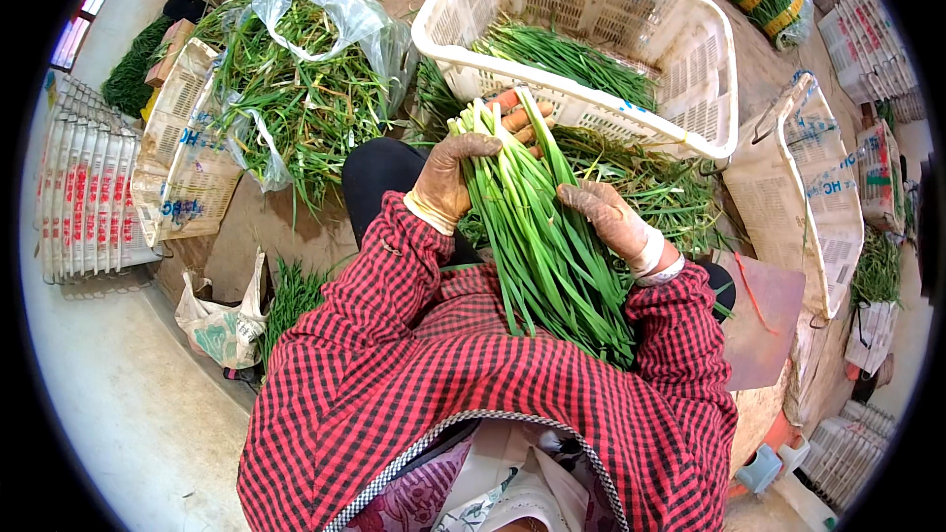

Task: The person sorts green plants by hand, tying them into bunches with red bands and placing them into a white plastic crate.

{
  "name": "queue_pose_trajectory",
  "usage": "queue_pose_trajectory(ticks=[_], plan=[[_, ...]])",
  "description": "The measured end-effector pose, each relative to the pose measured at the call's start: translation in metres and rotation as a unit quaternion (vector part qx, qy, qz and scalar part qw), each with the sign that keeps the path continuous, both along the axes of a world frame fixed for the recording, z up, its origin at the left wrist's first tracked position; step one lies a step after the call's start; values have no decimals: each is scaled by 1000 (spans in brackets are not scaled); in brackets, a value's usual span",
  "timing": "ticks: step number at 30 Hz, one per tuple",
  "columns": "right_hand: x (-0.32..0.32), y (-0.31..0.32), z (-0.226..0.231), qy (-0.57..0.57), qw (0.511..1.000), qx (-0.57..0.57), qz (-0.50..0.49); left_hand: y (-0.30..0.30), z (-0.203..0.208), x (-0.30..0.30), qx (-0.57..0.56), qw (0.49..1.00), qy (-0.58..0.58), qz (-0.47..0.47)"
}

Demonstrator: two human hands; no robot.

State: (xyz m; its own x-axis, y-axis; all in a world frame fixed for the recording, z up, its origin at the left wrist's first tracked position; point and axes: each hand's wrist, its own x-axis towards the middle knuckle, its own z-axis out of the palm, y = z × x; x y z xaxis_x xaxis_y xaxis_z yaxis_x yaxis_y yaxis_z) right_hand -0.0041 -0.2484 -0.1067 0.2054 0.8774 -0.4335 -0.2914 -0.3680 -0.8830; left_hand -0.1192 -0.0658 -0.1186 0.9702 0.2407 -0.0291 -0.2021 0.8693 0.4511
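Note:
A thick bunch of garlic chives (542,246) lies across my lap, pale stem ends up and away from me, dark leaves fanning toward my body. My left hand (453,172), in a soiled glove, wraps round the bunch near its pale ends, thumb on top and fingertips showing at the far side. Lower down, my right hand (613,220), gloved too, is closed on the right edge of the leaves; its fingers are partly hidden beneath them. Just beyond my hands stands a white plastic crate (680,113) with more chives (572,59) laid in it.
Loose chives (650,177) lie between me and the crate. On the left, a plastic bag (335,25) overflows with yellowing leaves (296,84) beside a tilted crate (182,153). Another crate (803,187) stands right. Stacked crates (94,182) line the left; a flat board (764,325) lies near my right knee.

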Motion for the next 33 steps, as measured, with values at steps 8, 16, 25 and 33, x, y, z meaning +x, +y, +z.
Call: queue_pose_trajectory(ticks=[8,16,25,33], plan=[[-6,1,9,-285,958,23,-27,3,-10,4,-20,998,-52,0],[-21,-5,29,-534,828,168,27,-2,-5,2,0,1000,3,27],[-29,6,22,-610,777,154,-10,-4,-8,6,-24,999,33,22],[3,-32,55,-182,967,84,-160,0,-3,0,6,1000,19,18]])
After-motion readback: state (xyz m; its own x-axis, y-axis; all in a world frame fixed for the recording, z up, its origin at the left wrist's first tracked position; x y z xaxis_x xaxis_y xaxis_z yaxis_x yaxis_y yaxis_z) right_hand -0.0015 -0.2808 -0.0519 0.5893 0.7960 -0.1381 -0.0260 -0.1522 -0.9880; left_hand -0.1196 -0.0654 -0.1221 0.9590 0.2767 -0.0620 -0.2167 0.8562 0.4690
